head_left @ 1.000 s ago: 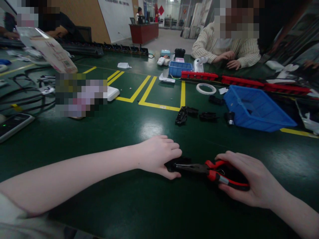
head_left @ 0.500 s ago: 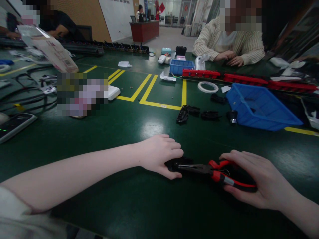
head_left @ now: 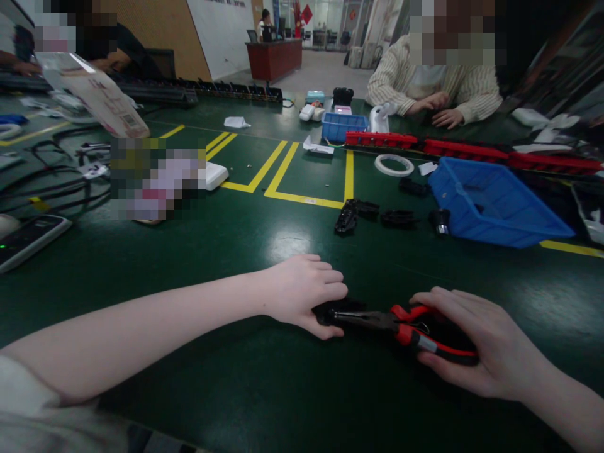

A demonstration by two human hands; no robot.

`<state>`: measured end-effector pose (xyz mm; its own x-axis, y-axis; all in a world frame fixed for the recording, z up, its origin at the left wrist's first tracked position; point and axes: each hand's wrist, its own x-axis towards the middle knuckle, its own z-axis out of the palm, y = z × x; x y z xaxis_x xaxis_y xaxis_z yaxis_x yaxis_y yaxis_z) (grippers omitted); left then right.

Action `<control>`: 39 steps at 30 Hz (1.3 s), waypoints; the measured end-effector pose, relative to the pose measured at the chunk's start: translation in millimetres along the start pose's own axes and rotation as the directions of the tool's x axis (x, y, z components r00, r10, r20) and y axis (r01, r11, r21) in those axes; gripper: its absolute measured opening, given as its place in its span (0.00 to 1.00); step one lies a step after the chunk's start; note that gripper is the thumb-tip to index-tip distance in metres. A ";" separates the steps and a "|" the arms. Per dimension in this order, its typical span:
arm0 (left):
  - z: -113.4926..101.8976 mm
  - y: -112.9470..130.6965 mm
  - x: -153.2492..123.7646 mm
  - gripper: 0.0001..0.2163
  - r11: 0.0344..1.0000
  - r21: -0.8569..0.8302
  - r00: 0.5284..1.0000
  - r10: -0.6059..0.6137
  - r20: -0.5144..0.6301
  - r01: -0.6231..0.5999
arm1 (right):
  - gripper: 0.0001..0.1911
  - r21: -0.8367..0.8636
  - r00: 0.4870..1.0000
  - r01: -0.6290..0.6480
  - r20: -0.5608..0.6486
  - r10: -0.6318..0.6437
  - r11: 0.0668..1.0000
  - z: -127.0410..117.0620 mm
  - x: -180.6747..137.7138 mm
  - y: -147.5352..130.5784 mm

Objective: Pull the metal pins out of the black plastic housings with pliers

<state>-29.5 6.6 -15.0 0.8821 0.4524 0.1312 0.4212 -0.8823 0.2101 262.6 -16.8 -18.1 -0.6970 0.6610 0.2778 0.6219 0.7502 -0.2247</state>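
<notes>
Head view: the left hand [head_left: 302, 292] pinches a small black part [head_left: 323, 313] between thumb and fingers, and here are the red-handled needle-nose pliers [head_left: 370, 319], right hand [head_left: 486, 343] curled around the grips, tips right at the part, beside the left thumb. The danger? A loose pinch or a twisting squeeze could skid those tips into the thumb! Under the fingers, glossy green tabletop [head_left: 236, 384]; beyond them, black plastic pieces [head_left: 346, 217], a blue bin [head_left: 500, 233]; farthest out, a reddish desk [head_left: 276, 60].
</notes>
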 end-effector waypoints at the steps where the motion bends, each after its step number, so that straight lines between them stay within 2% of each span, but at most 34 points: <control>1: 0.1 0.0 -0.1 0.18 1.000 0.003 1.000 0.001 -0.004 -0.001 | 0.21 0.002 1.000 0.000 0.000 0.000 1.000 0.2 0.0 -0.5; 11: 0.4 -0.3 0.3 0.18 1.000 -0.020 1.000 -0.001 0.000 0.001 | 0.23 0.024 0.999 0.034 0.007 -0.034 0.999 2.1 -0.4 7.6; 23: -1.7 -0.7 0.5 0.17 1.000 -0.030 1.000 0.001 0.005 -0.001 | 0.24 0.002 1.000 0.009 -0.003 -0.009 1.000 1.5 -0.7 7.1; 39: -1.4 -0.7 0.3 0.18 0.999 -0.033 1.000 0.004 -0.008 -0.004 | 0.23 0.117 0.998 -0.064 0.007 0.064 0.991 -0.5 -0.6 7.3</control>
<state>-29.9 7.6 -13.8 0.8821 0.4498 0.1397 0.4102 -0.8795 0.2411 267.7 -11.7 -19.4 -0.6586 0.7074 0.2565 0.6192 0.7032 -0.3494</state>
